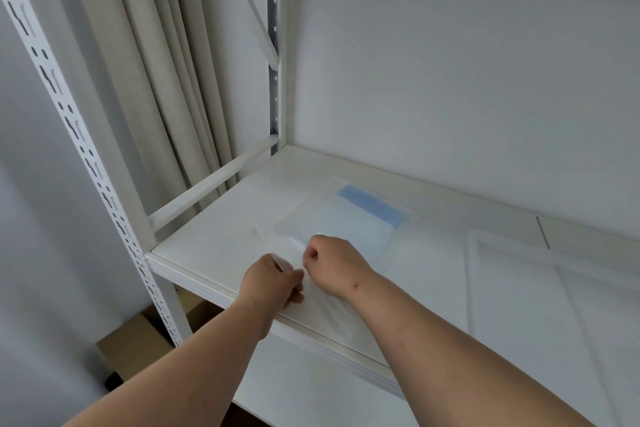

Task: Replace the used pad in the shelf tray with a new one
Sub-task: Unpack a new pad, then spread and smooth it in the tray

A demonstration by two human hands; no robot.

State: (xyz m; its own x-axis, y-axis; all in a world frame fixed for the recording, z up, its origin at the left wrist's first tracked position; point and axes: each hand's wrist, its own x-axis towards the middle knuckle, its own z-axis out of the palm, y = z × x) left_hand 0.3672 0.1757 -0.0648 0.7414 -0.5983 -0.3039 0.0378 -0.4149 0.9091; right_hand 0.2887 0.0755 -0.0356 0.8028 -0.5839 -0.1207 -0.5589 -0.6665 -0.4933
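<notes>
Clear, thin plastic is pinched between both hands at the front of the white shelf (214,239). The left hand (272,282) is curled, its grip pressed together on the near edge of the transparent wrapper (329,302), and the right hand (334,262) is curled just beside it, thumb and fingers pinching the same film; the two hands are almost touching. Whether the film is being pulled apart cannot be told.

Beyond the hands, a folded pad (360,222) with a blue band along its far edge is seen lying flat on the shelf, inside what appears to be the same clear wrapper. To the right, a white tray (472,274) with a raised rim is set on the shelf, well apart from the hands; a pale sheet is seen within it, though its nature cannot be told.

The shelf is bounded by a white back panel (450,80), a perforated upright post (79,142) at the left front corner and a side rail (211,184). Cream curtains (166,62) hang behind the left side. A cardboard box (135,336) is visible below the shelf edge.
</notes>
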